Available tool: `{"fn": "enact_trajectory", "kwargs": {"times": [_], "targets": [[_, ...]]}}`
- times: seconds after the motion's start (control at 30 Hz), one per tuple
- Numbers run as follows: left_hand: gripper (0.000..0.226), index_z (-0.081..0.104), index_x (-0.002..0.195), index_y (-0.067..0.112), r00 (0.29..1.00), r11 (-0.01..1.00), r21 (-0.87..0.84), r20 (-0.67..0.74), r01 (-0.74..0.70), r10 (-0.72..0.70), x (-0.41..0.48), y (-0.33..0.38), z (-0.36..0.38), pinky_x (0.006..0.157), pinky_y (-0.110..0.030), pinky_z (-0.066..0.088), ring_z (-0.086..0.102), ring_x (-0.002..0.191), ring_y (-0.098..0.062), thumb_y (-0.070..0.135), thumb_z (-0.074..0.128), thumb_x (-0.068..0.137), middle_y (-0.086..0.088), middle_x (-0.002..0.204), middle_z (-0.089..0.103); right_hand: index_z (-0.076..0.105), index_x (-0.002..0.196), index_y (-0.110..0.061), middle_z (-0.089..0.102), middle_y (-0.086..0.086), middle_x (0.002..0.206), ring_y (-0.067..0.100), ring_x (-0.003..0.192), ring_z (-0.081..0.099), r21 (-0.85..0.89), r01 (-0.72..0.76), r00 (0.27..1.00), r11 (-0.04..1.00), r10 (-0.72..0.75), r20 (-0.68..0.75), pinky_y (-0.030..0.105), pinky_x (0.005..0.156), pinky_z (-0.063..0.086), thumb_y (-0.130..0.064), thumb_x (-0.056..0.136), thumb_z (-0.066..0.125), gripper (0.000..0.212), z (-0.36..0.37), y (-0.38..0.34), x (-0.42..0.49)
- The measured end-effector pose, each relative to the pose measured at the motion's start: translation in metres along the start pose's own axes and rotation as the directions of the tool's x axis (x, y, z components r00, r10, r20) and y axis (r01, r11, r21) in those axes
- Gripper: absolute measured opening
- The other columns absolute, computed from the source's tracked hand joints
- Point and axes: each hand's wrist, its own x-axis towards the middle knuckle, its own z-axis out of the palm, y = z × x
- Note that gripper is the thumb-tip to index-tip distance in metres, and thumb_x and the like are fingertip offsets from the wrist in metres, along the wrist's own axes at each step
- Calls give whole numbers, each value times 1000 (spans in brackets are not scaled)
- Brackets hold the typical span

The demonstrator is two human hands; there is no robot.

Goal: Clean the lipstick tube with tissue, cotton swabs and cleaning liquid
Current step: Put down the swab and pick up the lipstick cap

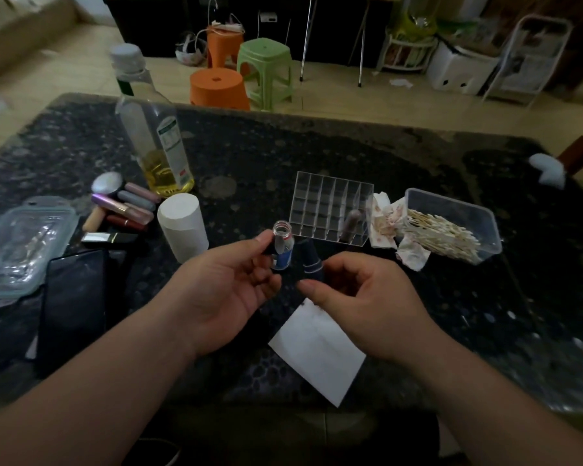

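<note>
**Dark stone table, tube in my right hand, vial open**

Dark speckled table (317, 146) fills the frame, with stools and clutter on the floor along the top edge. At centre my left hand (226, 290) pinches something small and dark, possibly a cap, against the small open vial (282, 243); whether it also supports the vial I cannot tell. My right hand (360, 297), just beside it, is closed around the dark lipstick tube (312, 260). A white tissue (317, 351) lies flat below my hands.

I judge the next step is wetting a swab or the tissue, so I should keep the vial upright and the tube steady.

Right of centre, the clear tub (451, 227) holds a heap of cotton swabs (441, 237); stained tissues (387, 223) lie against it. The clear grid organiser (330, 206) holds one tube that I can see. At upper left, the tall bottle (155, 136) holds yellow liquid low down; more lipsticks (125, 210) lie by the tissue roll (182, 227).
</note>
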Motion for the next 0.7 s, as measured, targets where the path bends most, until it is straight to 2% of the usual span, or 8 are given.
{"fn": "enact_trajectory", "kwargs": {"times": [0.13, 0.3, 0.4, 0.47, 0.6, 0.7], "targets": [[14, 80, 81, 9, 997, 997, 61, 68, -39, 35, 0, -3, 1, 66, -26, 52, 50, 68, -12, 19, 72, 79, -4, 78, 61, 74, 91, -30, 70, -11, 76, 3, 71, 65, -41, 35, 998, 999, -33, 45, 17, 63, 53, -34, 83, 77, 10, -4, 3, -3], [32, 74, 109, 1, 989, 987, 148, 141, -64, 43, -3, -6, 1, 62, -25, 54, 52, 64, -11, 16, 70, 80, -9, 88, 61, 74, 90, -31, 70, -9, 76, 6, 70, 65, -39, 59, 997, 998, -56, 61, 22, 62, 55, -33, 84, 76, 7, -10, 6, -4], [29, 73, 108, 5, 987, 947, 296, 138, -123, 85, -6, -7, 2, 65, -27, 54, 63, 62, -8, 12, 70, 80, -3, 79, 71, 74, 89, -31, 70, -9, 78, 7, 73, 65, -77, 96, 994, 992, -92, 51, 29, 66, 57, -33, 84, 76, 6, -13, 5, -4], [28, 72, 109, 5, 983, 932, 331, 153, -148, 102, -7, -7, 3, 65, -26, 56, 68, 63, -7, 10, 68, 81, -2, 78, 75, 73, 90, -32, 69, -9, 80, 9, 76, 65, -94, 134, 991, 987, -131, 37, 29, 67, 56, -32, 84, 77, 8, -15, 5, -4], [30, 76, 101, 15, 969, 857, 461, 189, -231, 159, -9, -8, 2, 74, -27, 57, 75, 87, -14, 19, 73, 72, -5, 97, 78, 74, 98, -29, 68, -11, 85, 9, 81, 64, -156, 214, 977, 964, -211, 33, 27, 69, 54, -32, 84, 75, 14, -15, 4, -5], [31, 75, 105, 11, 960, 840, 476, 222, -262, 173, -9, -8, 0, 82, -29, 59, 74, 99, -20, 16, 72, 75, -9, 104, 77, 74, 99, -27, 67, -12, 83, 9, 79, 63, -181, 249, 968, 951, -246, 40, 25, 67, 52, -33, 85, 75, 16, -14, 3, -5]]}}
